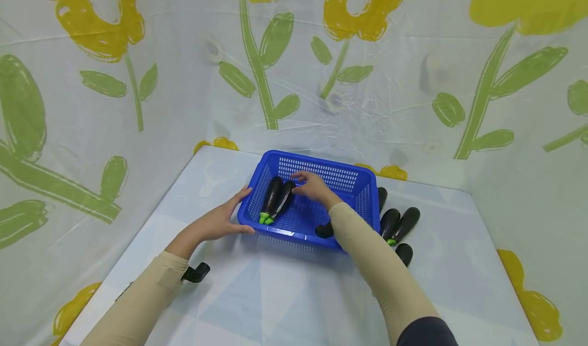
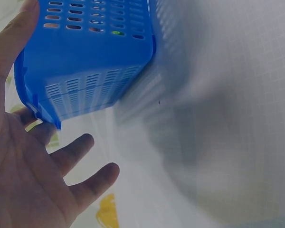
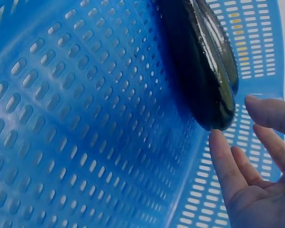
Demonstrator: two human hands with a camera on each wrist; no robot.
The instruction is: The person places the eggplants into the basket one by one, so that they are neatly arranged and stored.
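Observation:
A blue plastic basket [image 1: 309,237] with slotted walls stands on the table. Two dark eggplants [image 1: 272,195] with green stem ends lie side by side within it, along its left end. My left hand [image 1: 220,221] spans the basket's near left corner, thumb at the front and fingers at the left rim. In the left wrist view, two of its fingers stand straight and free of the basket. Inside the basket, my right hand [image 1: 314,188] holds nothing; its fingers are spread, one fingertip right at the rounded end of an eggplant [image 3: 199,71].
Several more eggplants [image 1: 407,222] lie on the table [image 1: 452,264] just right of the basket, one partly hidden behind its wall and one partly covered by the right forearm. A flower-printed sheet [image 1: 386,96] hangs around the table's back and sides.

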